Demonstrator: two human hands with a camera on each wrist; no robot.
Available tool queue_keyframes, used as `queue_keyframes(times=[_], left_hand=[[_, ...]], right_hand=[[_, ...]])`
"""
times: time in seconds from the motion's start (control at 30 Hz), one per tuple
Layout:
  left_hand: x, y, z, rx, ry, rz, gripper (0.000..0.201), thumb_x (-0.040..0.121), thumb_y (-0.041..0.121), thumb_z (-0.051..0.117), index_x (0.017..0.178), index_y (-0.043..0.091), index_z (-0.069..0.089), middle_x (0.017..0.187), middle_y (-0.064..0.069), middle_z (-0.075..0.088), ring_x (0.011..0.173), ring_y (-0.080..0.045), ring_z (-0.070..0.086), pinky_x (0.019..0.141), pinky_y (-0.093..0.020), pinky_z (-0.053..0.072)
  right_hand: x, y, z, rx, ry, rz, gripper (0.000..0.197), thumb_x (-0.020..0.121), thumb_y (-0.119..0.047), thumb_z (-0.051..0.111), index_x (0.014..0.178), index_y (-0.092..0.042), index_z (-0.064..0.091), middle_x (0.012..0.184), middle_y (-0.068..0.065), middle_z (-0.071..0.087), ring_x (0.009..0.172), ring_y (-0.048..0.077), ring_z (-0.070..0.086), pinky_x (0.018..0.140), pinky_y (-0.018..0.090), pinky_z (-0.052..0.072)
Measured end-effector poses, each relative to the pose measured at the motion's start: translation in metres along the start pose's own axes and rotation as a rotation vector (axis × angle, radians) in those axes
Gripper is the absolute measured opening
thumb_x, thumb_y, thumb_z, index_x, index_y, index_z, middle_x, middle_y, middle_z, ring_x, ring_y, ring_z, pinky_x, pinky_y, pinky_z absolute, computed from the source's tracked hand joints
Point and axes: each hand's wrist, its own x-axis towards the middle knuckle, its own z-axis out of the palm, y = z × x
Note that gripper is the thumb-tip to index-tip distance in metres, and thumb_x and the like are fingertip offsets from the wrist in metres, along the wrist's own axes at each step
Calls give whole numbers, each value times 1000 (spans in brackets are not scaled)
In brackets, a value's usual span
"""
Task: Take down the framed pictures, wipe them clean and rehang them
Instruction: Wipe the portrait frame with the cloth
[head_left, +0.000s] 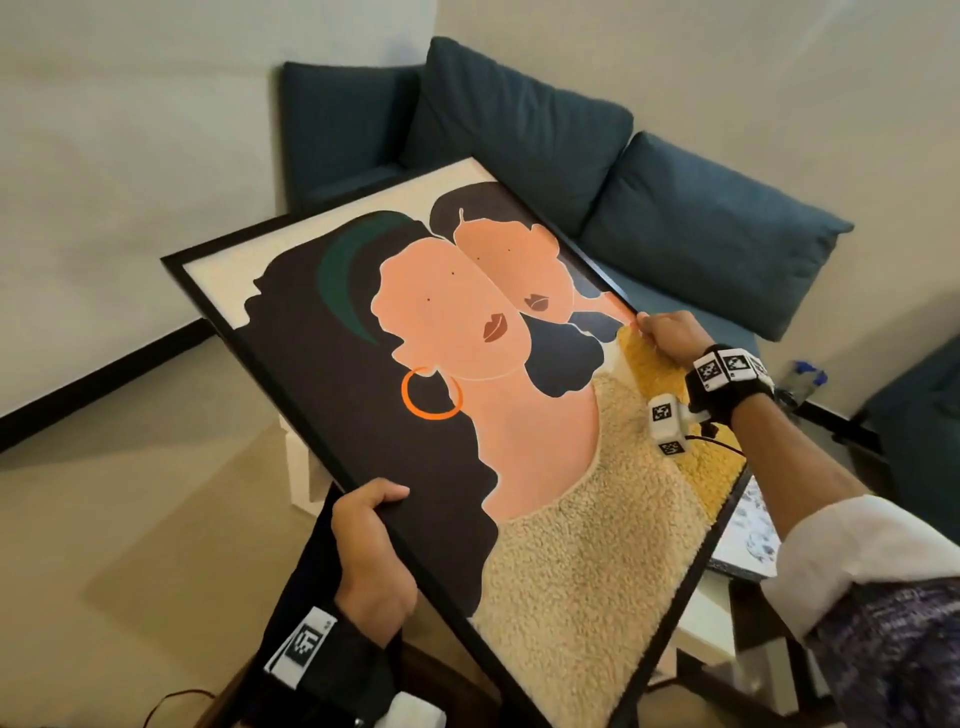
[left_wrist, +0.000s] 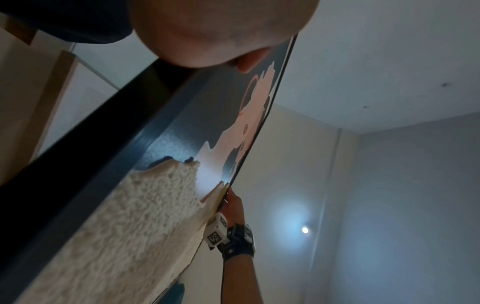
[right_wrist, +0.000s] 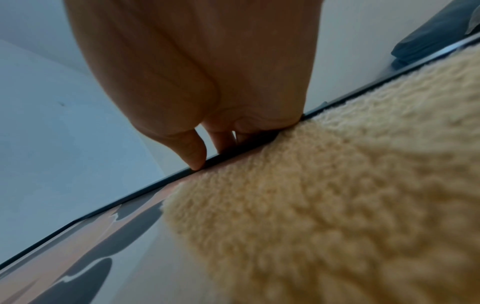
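Observation:
A large black-framed picture (head_left: 467, 415) of two faces with dark hair and an orange earring fills the head view, held tilted in the air. My left hand (head_left: 371, 540) grips its lower left edge, thumb on the front. My right hand (head_left: 667, 335) grips the upper right edge. In the left wrist view the picture (left_wrist: 166, 205) runs away from the palm (left_wrist: 207, 35), with the right hand (left_wrist: 233, 205) at its far edge. The right wrist view shows fingers (right_wrist: 192, 152) curled over the thin black frame (right_wrist: 130, 197).
A dark blue sofa (head_left: 519, 135) with cushions stands behind the picture, in the corner. A white low table (head_left: 711, 618) with another printed picture (head_left: 748, 530) on it lies under the right side. A plastic bottle (head_left: 805, 376) stands on the floor at right.

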Motion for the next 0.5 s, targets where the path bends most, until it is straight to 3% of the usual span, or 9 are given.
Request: queue_keyframes(times=[0.1, 0.2, 0.27, 0.37, 0.5], left_hand=[[-1, 7, 1, 15, 20, 44, 22, 76, 8, 64, 96, 13, 74, 98, -11, 76, 94, -36, 71, 84, -44, 55], [-3, 18, 3, 19, -20, 44, 29, 73, 13, 64, 100, 12, 73, 99, -12, 75, 90, -34, 70, 80, -43, 53], [-1, 27, 4, 21, -29, 68, 43, 66, 16, 66, 107, 10, 73, 103, -14, 75, 93, -35, 70, 83, -45, 53], [1, 44, 9, 32, -22, 118, 51, 61, 15, 68, 111, 10, 75, 108, -15, 77, 100, -38, 70, 90, -48, 54], [-3, 69, 22, 37, -8, 192, 24, 77, 5, 59, 96, 10, 74, 91, -12, 77, 83, -32, 69, 83, -42, 55]], right_hand=[[-2, -12, -6, 61, 3, -33, 46, 104, -45, 47, 117, -7, 71, 121, 15, 66, 115, 33, 62, 104, 47, 48], [-4, -23, -10, 95, 18, -54, 50, 105, -41, 47, 120, 2, 68, 122, 22, 66, 117, 38, 61, 104, 49, 47], [-2, -28, -11, 138, 41, -74, 51, 105, -39, 48, 120, 6, 67, 122, 26, 65, 117, 40, 61, 105, 51, 47], [7, -32, -9, 225, 70, -91, 48, 103, -39, 52, 110, 5, 71, 107, 23, 69, 104, 34, 66, 102, 49, 50], [18, -47, -1, 331, 75, -113, 37, 100, -38, 58, 84, -7, 71, 80, 10, 58, 81, 24, 55, 78, 37, 47]])
